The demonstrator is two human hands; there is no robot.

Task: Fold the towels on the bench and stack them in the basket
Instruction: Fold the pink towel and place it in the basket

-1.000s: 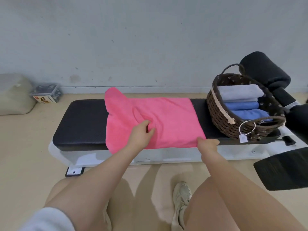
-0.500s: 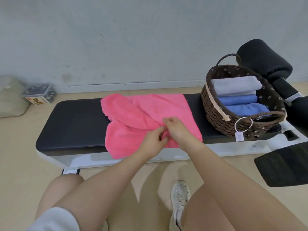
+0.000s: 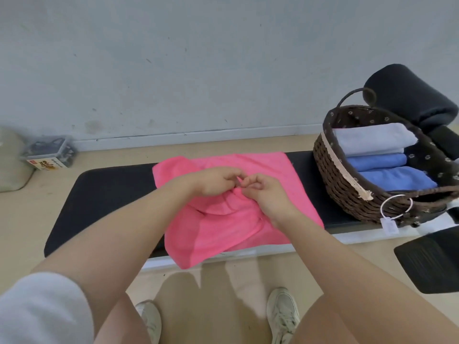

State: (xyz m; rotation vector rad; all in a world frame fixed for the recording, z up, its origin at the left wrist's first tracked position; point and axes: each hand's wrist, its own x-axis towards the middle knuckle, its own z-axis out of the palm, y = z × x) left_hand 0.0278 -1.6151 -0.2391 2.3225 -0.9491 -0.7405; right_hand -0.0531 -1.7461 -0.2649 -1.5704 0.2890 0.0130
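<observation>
A pink towel (image 3: 223, 227) lies rumpled across the middle of the black bench (image 3: 104, 194), its near edge hanging over the front. My left hand (image 3: 213, 181) and my right hand (image 3: 265, 191) meet over the towel's centre, both pinching a raised bit of its cloth. A dark wicker basket (image 3: 347, 189) stands on the bench's right end. Inside it lie a folded pale grey towel (image 3: 372, 139) and two folded blue towels (image 3: 377, 161), side by side.
A black padded roll (image 3: 407, 100) sits behind the basket. A black panel (image 3: 432, 261) juts in at lower right. A small box (image 3: 48, 155) and a beige sack (image 3: 12, 165) rest on the floor by the wall at left. My shoes (image 3: 283, 314) stand below the bench.
My right hand left the towel's near right edge and came to the centre beside my left hand. Both moved farther up the towel, bunching its cloth.
</observation>
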